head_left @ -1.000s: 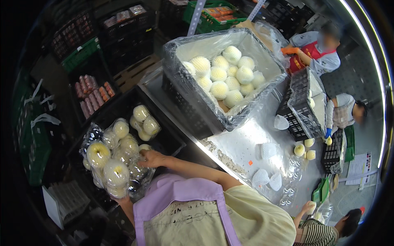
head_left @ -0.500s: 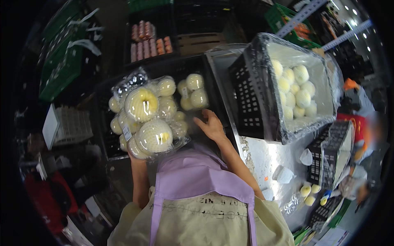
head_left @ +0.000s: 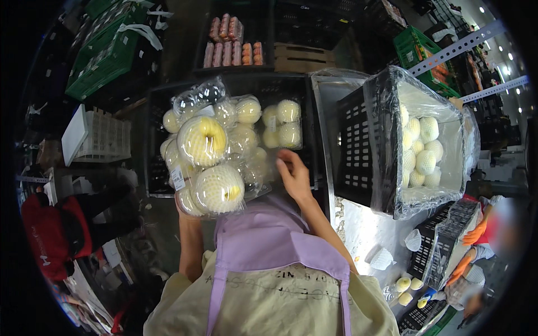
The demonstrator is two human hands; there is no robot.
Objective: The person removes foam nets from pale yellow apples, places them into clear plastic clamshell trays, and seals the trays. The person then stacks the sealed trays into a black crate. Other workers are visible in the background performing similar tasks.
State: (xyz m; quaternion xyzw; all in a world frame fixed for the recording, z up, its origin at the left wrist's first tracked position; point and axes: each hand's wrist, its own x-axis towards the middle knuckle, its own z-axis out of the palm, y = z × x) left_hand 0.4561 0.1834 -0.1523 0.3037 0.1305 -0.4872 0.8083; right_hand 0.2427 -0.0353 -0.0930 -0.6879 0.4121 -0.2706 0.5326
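Close in front of me is a clear plastic pack of pale yellow round fruit in white foam nets (head_left: pixel 219 189); a white label shows on its left side. My left hand (head_left: pixel 184 208) grips the pack from below on its near left side, its fingers mostly hidden behind it. My right hand (head_left: pixel 295 178) is to the right of the pack, fingers loosely bent and apart, holding nothing. Just beyond it, a smaller pack of the same fruit (head_left: pixel 288 115) lies in a black crate (head_left: pixel 308 92). More packs fill the crate behind the held one.
A black crate lined with clear film (head_left: pixel 367 140) stands tilted at the right, full of netted fruit. Below it, loose foam nets (head_left: pixel 382 259) and several fruits (head_left: pixel 403 283) lie on a metal surface. Red fruit packs (head_left: pixel 227 53) sit farther ahead. People work at both sides.
The view has swung left, so the surroundings appear farther right. My left hand still holds the pack. The fingers and thumb of my right hand have drawn somewhat closer together.
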